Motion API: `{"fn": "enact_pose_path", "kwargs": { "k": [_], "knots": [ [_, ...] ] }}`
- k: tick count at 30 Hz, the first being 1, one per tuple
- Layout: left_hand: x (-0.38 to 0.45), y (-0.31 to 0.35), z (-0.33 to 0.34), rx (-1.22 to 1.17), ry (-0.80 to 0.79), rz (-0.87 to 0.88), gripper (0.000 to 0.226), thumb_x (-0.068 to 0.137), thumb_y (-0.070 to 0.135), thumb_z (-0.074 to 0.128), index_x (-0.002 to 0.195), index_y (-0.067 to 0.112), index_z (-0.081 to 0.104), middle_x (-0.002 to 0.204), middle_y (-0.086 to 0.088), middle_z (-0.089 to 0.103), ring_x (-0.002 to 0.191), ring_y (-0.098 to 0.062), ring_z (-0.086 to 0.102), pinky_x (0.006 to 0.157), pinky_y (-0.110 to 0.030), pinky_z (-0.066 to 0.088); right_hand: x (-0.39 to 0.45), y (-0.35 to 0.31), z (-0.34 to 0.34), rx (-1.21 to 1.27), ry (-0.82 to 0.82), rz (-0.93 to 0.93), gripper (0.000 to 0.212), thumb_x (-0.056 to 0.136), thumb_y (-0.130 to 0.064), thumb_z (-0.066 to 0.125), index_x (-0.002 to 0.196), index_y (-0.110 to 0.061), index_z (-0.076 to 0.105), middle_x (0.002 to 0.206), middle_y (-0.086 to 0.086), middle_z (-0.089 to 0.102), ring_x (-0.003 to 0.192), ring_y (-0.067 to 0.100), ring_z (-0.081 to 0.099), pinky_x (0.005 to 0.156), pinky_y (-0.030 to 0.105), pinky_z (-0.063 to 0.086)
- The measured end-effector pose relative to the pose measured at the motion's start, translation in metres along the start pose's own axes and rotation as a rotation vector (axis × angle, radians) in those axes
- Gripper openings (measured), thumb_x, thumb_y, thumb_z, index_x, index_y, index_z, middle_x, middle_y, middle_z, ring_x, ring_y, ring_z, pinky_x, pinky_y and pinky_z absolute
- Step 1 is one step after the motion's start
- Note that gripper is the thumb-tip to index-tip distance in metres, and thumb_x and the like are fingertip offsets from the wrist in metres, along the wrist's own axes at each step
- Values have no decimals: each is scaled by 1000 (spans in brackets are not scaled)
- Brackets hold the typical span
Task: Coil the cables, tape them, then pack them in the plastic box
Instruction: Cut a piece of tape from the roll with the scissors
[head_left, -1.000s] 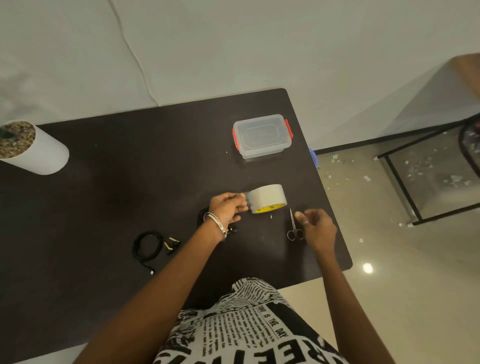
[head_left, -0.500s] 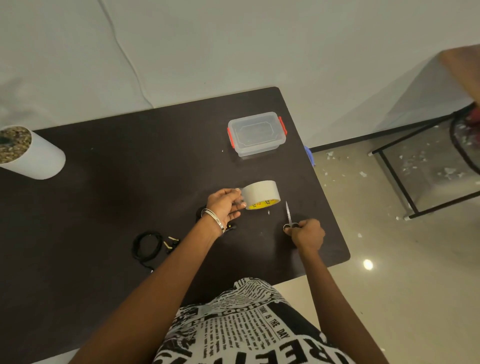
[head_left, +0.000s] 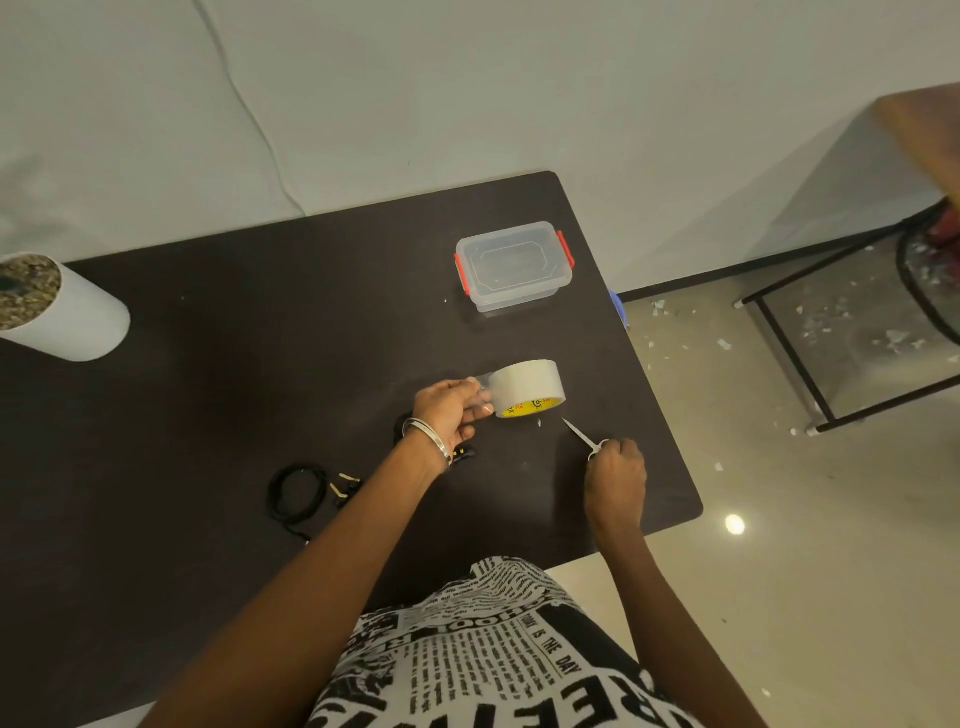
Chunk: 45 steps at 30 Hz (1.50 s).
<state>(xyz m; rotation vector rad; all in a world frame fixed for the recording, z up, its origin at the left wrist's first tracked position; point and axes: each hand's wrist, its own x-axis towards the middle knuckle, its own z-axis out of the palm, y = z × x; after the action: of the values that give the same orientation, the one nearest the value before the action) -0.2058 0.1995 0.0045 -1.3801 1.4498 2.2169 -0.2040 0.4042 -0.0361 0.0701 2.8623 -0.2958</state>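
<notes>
Both forearms are bare, with no sleeves in sight; a thin silver bangle circles the left wrist, just behind the left hand; the right hand and its wrist wear nothing; the garment below is white with black newspaper-style print and bold lettering.

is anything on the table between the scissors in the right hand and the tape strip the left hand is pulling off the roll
Nothing visible. The scissors in the right hand point toward the tape roll, whose strip the left hand pinches; only bare table lies between.
</notes>
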Motion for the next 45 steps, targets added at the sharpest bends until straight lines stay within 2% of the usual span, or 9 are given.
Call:
{"fn": "enact_pose_path", "kwargs": {
  "k": [7, 9, 11, 15, 25, 30, 34, 40, 45],
  "knots": [
    [-3, -1, 0, 14, 18, 8, 9, 92, 17, 57, 82, 14, 58, 81, -6, 73, 57, -10, 66, 44, -20, 34, 23, -1, -32, 595, 343, 350, 30, 90, -24, 54, 78, 1, 64, 85, 15, 64, 75, 28, 60, 68, 29, 42],
    [-4, -1, 0, 22, 12, 8, 9, 91, 17, 58, 83, 14, 59, 81, -6, 73, 57, -10, 66, 44, -20, 35, 27, -18, -54, 919, 381, 269, 21, 90, -28, 60, 85, -7, 61, 84, 7, 62, 74, 16, 57, 67, 24, 41],
    [-4, -2, 0, 30, 5, 7, 8, 91, 17, 59, 83, 14, 60, 80, -5, 73, 58, -10, 67, 44, -21, 36, 33, -39, -67, 1057, 170, -32, 20, 87, -28, 67, 99, -15, 56, 101, 3, 63, 90, 12, 59, 77, 22, 45],
    [-6, -1, -2, 54, 2, 20, 6, 90, 15, 59, 85, 13, 59, 81, -6, 73, 57, -9, 66, 40, -19, 32, 58, -63, -64, 471, -291, -608, 49, 72, -20, 81, 107, -20, 45, 135, 1, 52, 121, 18, 49, 105, 38, 36],
    [-3, 10, -19, 49, -107, -78, 15, 98, 12, 41, 85, 10, 49, 88, -14, 71, 46, -5, 50, 29, -14, 19, 68, -70, -43, 260, -249, -882, 47, 61, -1, 77, 99, -12, 50, 117, 2, 63, 97, 20, 53, 80, 25, 35],
    [-7, 5, -21, 9, -154, -132, 15, 99, 11, 38, 88, 13, 48, 73, -14, 73, 45, -5, 56, 28, -14, 18, 70, -64, -44, 262, -273, -783, 43, 67, 10, 64, 101, -11, 50, 108, -3, 55, 98, 21, 51, 74, 23, 39],
    [-6, 7, -14, 41, -161, -59, 13, 98, 14, 42, 89, 13, 50, 91, -20, 72, 50, -6, 60, 29, -14, 21, 65, -53, -40, 307, -218, -687, 48, 68, 10, 64, 107, -15, 52, 110, -1, 43, 104, 15, 36, 84, 28, 39],
    [-11, 12, -3, 155, -188, 17, 12, 96, 16, 49, 85, 17, 53, 101, -16, 71, 60, -9, 59, 31, -13, 20, 54, -38, -46, 434, -134, -629, 51, 65, -16, 84, 105, -20, 53, 133, -6, 53, 117, 10, 33, 102, 43, 30],
    [-16, 10, 7, 207, -202, 69, 12, 94, 13, 52, 83, 16, 57, 100, -14, 71, 58, -8, 58, 32, -12, 19, 21, -29, -47, 504, 44, -566, 51, 64, -59, 71, 97, -23, 58, 122, -6, 51, 115, 12, 34, 89, 24, 30]
  ]
}}
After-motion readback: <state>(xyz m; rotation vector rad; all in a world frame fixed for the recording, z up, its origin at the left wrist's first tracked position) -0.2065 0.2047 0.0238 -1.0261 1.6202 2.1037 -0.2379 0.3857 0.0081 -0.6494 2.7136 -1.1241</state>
